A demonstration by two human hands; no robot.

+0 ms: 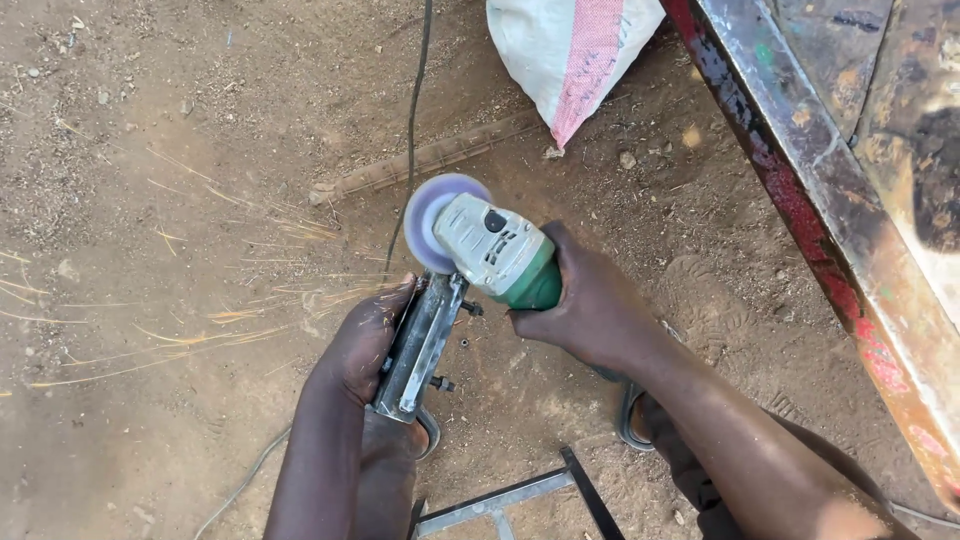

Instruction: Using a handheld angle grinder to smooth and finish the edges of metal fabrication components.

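Note:
My right hand (590, 305) grips the green body of an angle grinder (495, 255) with a grey head. Its spinning disc (430, 215) meets the top end of a grey metal bracket (420, 345) with small bolts on its side. My left hand (365, 345) holds that bracket upright from the left. Orange sparks (230, 320) spray out leftward over the dirt ground.
A white and pink woven sack (570, 50) lies at the top. A rusty painted metal frame (830, 230) runs down the right side. A black cable (410, 130) trails upward. A metal angle piece (520, 495) lies at the bottom, and a sandalled foot (635, 415) is near it.

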